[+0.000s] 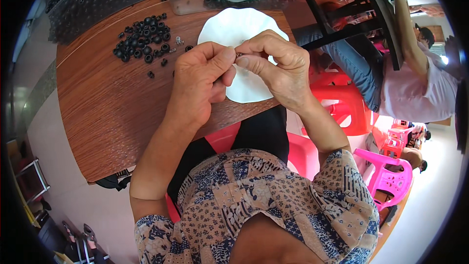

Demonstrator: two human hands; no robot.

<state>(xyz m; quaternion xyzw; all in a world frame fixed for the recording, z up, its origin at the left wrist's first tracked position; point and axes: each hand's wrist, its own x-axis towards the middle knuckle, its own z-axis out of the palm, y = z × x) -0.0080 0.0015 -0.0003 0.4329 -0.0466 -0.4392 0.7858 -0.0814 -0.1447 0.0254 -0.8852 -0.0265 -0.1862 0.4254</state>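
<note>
My left hand and my right hand meet over a white wavy-edged plate. Thumb and forefinger are pinched together on both. Between the right fingertips shows a tiny dark metal piece that looks like a small spring. The left fingertips press close against it, and whatever they hold is hidden. On the wooden table, left of the plate, lies a loose pile of small black round plastic pieces, some with holes. A few tiny metal springs and a small clear piece lie beside the pile.
Clear bags of black pieces lie along the back of the wooden table. A dark frame stands at the right. Beyond are a seated person in jeans, red stools and a pink chair.
</note>
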